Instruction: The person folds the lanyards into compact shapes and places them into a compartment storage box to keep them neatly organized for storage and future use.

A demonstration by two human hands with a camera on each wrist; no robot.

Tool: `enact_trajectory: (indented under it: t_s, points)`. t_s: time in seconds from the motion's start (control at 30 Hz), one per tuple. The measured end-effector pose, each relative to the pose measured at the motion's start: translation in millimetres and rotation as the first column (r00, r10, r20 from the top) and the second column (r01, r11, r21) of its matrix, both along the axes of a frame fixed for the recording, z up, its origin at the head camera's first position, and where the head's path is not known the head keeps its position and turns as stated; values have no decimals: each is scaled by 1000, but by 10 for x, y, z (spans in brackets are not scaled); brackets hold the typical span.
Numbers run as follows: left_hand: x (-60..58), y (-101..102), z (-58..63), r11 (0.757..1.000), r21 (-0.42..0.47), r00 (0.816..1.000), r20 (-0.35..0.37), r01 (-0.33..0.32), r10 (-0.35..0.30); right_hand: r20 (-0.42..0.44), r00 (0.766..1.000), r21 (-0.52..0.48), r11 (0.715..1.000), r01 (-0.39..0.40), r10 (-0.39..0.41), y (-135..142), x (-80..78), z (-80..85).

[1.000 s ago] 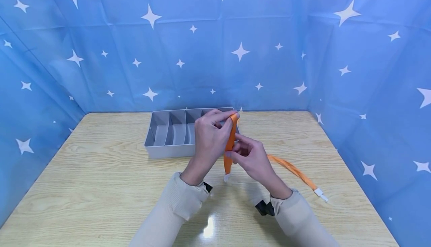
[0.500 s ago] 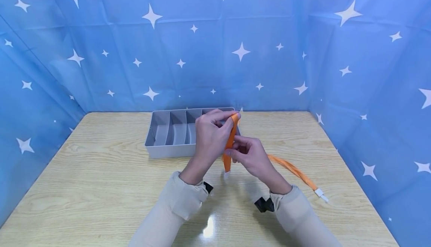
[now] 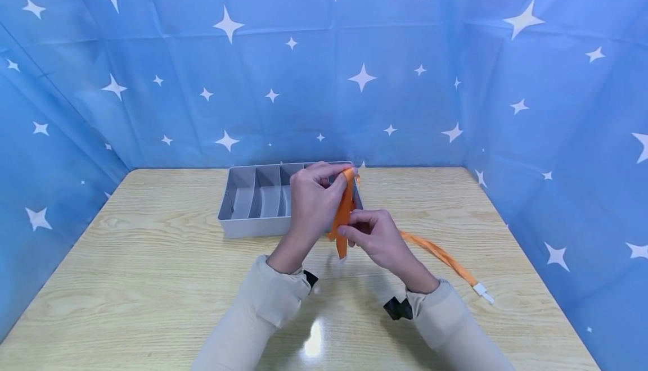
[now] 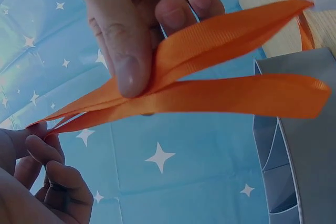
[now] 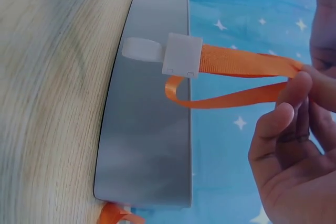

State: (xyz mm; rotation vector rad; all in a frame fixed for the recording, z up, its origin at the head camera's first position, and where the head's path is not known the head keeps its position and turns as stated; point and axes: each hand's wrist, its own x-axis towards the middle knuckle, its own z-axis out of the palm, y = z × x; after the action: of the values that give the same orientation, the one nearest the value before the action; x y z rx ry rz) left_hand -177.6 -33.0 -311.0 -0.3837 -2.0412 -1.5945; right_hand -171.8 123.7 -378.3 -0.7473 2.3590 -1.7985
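An orange lanyard (image 3: 344,208) hangs upright in front of the grey tray (image 3: 255,226), doubled into loops. My left hand (image 3: 318,199) pinches its upper end between thumb and fingers. Lower down, my right hand (image 3: 377,239) pinches the same strap at mid-length. The left wrist view has the right thumb (image 4: 128,72) pressed on the ribbon, whose two loops part below it. A white plastic clip (image 5: 182,55) with a pale tab dangles at the lanyard's lower end in the right wrist view, apart from the table.
Another orange lanyard (image 3: 445,256) lies on the wooden table (image 3: 152,292) to the right, its white clip (image 3: 483,292) toward the front. Dividers split the tray into compartments. A blue star-patterned curtain (image 3: 304,78) stands behind the table and along its sides.
My left hand has shifted slightly left and my right hand slightly down along the strap. The hanging strap has turned, and a second fold shows beside its lower part.
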Motion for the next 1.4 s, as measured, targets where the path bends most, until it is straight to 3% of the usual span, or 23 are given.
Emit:
enact_trajectory:
  t_s: [0.4,0.8,1.2,1.4]
  points:
    - [-76,-67,-25,1000,22,999,25,-23,22,-66,998,8,1000,-1,1,-21,86,40]
    - [-153,-148,-135,999,43,997,75,-5,1,-112,987,-48,991,-122,116,32,188,138]
    - [-201,-170,-210,1000,8,991,132,-8,7,-248,963,-150,978,-148,107,66,215,206]
    - [-215,-161,-247,1000,-1,990,142,-7,7,-247,965,-196,971,-134,84,76,235,270]
